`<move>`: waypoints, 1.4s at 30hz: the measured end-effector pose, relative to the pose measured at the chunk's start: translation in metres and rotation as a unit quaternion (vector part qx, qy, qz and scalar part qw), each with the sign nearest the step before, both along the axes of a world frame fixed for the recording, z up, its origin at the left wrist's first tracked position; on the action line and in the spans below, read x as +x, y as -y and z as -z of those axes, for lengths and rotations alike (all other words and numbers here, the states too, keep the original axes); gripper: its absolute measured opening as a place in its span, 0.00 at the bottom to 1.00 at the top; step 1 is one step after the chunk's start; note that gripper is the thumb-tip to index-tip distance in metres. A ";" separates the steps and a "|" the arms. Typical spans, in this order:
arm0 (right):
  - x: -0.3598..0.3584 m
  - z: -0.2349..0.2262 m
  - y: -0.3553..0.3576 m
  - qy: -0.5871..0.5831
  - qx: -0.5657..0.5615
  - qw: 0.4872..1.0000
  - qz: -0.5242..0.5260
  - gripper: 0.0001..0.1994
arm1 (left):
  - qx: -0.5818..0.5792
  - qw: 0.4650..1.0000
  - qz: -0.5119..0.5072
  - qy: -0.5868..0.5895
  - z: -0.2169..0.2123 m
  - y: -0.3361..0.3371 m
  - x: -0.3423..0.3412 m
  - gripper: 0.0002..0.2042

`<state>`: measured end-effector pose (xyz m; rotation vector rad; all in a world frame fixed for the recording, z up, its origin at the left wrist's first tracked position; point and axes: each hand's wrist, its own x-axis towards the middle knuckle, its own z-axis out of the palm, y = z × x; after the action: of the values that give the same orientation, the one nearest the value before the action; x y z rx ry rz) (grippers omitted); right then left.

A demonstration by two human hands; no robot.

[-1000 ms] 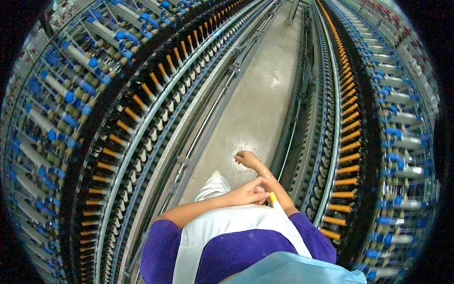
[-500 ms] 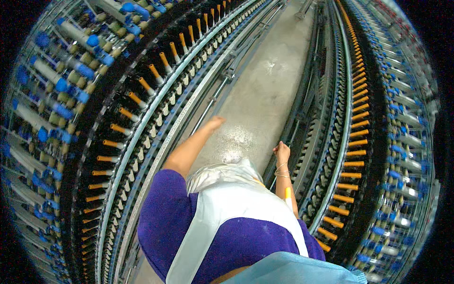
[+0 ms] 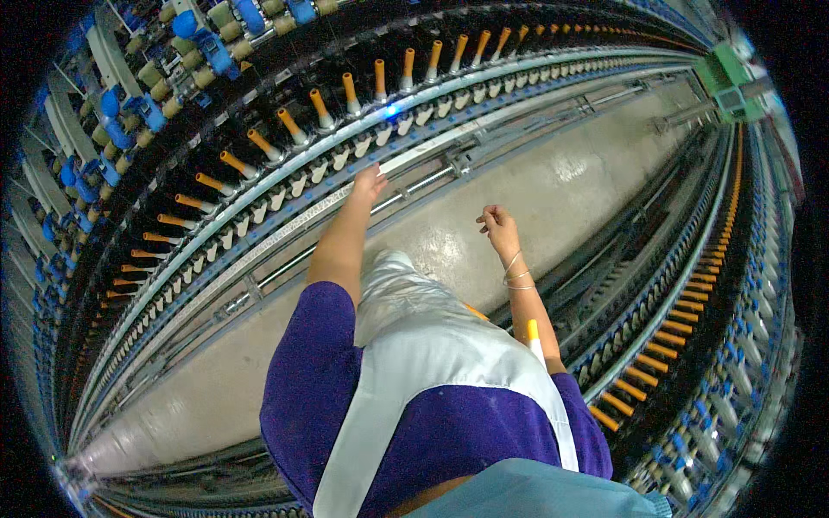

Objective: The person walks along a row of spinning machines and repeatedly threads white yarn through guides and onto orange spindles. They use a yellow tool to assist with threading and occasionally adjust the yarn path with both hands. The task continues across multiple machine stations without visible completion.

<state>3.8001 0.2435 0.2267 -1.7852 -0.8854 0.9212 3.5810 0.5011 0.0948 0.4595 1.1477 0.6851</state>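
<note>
Reaching toward the long spinning frame on the left, my left hand (image 3: 370, 183) is at its white lower rail (image 3: 324, 205), fingers stretched out; whether it touches the rail I cannot tell. Above it runs a row of orange-topped bobbins (image 3: 348, 86), with a pale bar and white guides below them. A small blue light (image 3: 392, 110) glows on the bar just above this hand. My right hand (image 3: 498, 226) hangs over the aisle floor, fingers loosely bent and apart, nothing visible in them. Thin bangles (image 3: 516, 274) circle that wrist, and a yellow-and-white stick (image 3: 534, 338) lies along the forearm.
A second machine row with orange bobbins (image 3: 663, 350) curves along my right. Between the rows stretches a smooth grey floor (image 3: 553, 173). At its far end stands a green box-shaped unit (image 3: 730, 82). Blue clips and rollers (image 3: 138, 104) line the upper left machine.
The view has turned toward the left machine. My left hand has moved up to its lower rail. My right hand has come away from the right machine and over the floor, its fingers looser.
</note>
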 end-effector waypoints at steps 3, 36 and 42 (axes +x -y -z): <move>0.018 -0.006 -0.024 -0.042 -0.045 0.992 -0.107 0.09 | -0.023 0.998 -0.059 -0.013 0.031 -0.041 0.023 0.19; 0.115 -0.121 -0.279 0.193 0.045 0.854 -0.482 0.13 | 0.569 0.709 -0.221 -0.353 -0.292 -0.102 0.116 0.08; 0.090 -0.193 -0.284 -0.206 0.221 0.810 -0.502 0.21 | 0.561 0.773 -0.121 0.270 -0.412 -0.077 0.122 0.21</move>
<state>3.8905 0.5279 0.4199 -0.5735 -1.6161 1.5090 3.7032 0.5779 0.5068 1.0340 0.1210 1.6136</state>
